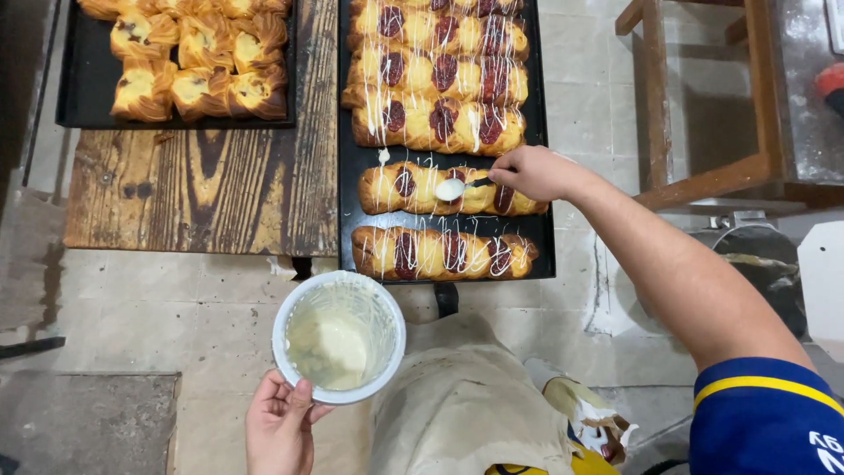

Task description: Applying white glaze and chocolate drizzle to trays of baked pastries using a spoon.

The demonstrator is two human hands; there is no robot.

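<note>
The right hand (534,172) pinches the spoon (459,187) by its stiff handle, centre frame, bowl loaded with runny icing over a soft, fragile pastry (444,188). The left hand (280,424), lower centre, clamps the light, thin-walled tub (338,325) at its rim; the wall likely flexes.

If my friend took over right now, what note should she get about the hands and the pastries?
Left hand: holds the round white plastic tub of pale icing by its rim.
Right hand: holds a small spoon of icing over the braided pastries on the right black tray.
Done: these red-filled pastries show white drizzle lines.
Left: the folded golden pastries on the left tray look undrizzled.
</note>
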